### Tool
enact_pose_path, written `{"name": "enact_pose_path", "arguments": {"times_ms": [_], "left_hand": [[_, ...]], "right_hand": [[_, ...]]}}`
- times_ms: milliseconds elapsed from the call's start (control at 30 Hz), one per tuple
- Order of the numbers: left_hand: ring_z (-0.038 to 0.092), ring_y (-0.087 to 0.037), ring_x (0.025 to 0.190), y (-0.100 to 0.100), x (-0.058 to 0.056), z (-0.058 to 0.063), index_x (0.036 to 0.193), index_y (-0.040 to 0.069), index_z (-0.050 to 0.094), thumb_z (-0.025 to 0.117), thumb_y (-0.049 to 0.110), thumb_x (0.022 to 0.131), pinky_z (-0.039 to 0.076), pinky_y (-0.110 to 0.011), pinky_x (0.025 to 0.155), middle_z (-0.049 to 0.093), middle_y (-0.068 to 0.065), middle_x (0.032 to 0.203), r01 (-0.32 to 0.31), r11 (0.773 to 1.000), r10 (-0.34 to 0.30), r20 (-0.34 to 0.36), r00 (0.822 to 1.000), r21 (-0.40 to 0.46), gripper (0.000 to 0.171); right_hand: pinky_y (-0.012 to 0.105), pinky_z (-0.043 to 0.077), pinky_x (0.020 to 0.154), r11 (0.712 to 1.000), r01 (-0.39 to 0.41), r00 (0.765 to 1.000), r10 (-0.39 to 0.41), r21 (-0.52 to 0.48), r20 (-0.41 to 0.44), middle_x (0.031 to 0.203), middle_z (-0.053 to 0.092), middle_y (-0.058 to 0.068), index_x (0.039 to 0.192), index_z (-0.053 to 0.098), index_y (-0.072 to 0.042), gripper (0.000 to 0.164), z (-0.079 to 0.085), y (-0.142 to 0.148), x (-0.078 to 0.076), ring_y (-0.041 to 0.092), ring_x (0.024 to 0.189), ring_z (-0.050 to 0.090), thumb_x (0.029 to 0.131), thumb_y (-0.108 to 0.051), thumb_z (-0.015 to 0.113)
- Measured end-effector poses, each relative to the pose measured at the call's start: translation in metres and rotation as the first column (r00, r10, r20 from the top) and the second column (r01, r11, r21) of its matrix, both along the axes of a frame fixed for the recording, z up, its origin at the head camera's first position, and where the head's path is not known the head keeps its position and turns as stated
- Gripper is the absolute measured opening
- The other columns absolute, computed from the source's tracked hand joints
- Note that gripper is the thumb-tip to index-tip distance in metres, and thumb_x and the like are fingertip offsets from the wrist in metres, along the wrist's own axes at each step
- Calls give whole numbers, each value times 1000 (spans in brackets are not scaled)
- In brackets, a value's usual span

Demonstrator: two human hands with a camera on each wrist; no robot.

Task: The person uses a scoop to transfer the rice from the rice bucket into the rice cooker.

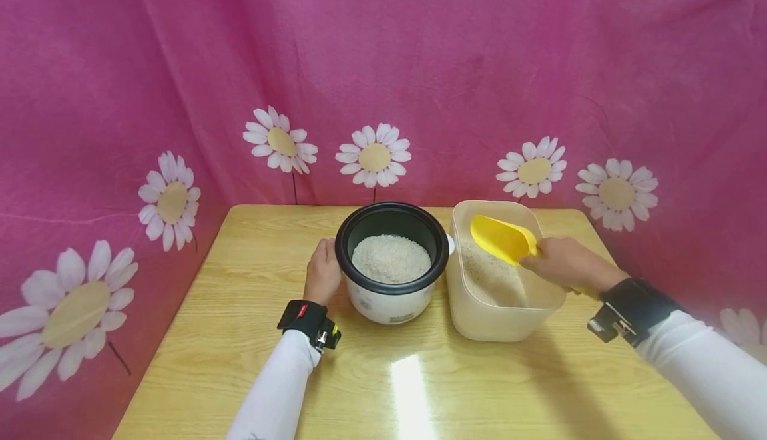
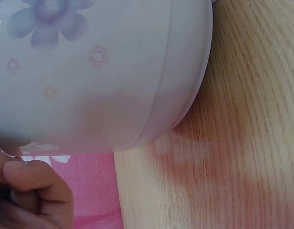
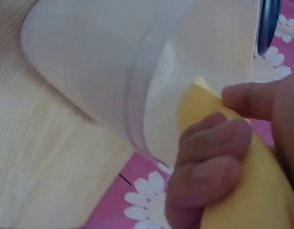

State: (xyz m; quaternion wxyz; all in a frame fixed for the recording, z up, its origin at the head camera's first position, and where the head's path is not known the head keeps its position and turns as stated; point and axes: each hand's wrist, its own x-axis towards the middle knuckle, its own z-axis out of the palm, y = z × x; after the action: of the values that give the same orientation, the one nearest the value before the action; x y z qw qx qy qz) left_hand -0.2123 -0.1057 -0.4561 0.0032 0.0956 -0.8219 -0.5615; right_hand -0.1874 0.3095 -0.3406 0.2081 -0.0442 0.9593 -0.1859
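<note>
My left hand [image 1: 322,272] grips the left side of a white rice cooker [image 1: 392,303] just below its black rim. Its curled fingers [image 2: 35,176] show beside the flower-printed wall in the left wrist view. A heap of white rice [image 1: 391,259] lies inside the cooker's dark pot. In my right hand [image 1: 566,263] is a yellow scoop [image 1: 502,237], held by the handle with fingers wrapped round it. The scoop hangs tilted over the open rice bin [image 1: 494,323], its blade pointing left and its visible inside bare yellow. More rice [image 1: 488,273] covers the bin's bottom.
Cooker and bin stand side by side on a light wooden table [image 1: 240,360], the bin to the right. A small white handle [image 1: 451,244] on the cooker sits between them. Behind and beside the table hangs a pink cloth [image 1: 419,80] with daisies.
</note>
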Motion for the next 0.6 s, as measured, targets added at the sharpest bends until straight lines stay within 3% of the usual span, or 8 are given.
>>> {"name": "enact_pose_path", "arguments": {"times_ms": [100,300,433,600], "left_hand": [[53,-26,106,0,-1,-1,134,9,50,26,41,114,42,-37,88,55,-11,110,0,1000,0,-1,1000,4,44],[53,-26,107,1,-1,-1,135,9,50,26,41,114,43,-37,89,56,-11,112,-4,1000,4,0,1000,-6,45],[53,-26,105,0,-1,-1,132,9,51,27,39,114,42,-37,87,54,-11,108,-10,1000,10,-12,1000,-10,42],[53,-26,106,-2,-1,-2,133,10,51,26,41,114,42,-37,88,56,-11,111,-7,1000,7,-13,1000,-13,45]], "right_hand": [[31,47,55,991,-73,997,76,110,-24,75,59,8,105,61,0,34,1,-1,-1,21,61,54,100,-33,59],[31,46,58,942,-174,980,194,288,-44,68,58,5,89,65,-5,19,2,-4,-1,20,60,53,94,-24,63],[34,49,62,919,-196,966,240,342,-91,69,58,5,87,64,-5,16,2,-7,0,22,61,52,90,-20,67],[40,54,66,904,-178,968,231,388,-94,71,60,6,88,65,-6,15,2,-13,4,24,63,53,85,-18,72]]}}
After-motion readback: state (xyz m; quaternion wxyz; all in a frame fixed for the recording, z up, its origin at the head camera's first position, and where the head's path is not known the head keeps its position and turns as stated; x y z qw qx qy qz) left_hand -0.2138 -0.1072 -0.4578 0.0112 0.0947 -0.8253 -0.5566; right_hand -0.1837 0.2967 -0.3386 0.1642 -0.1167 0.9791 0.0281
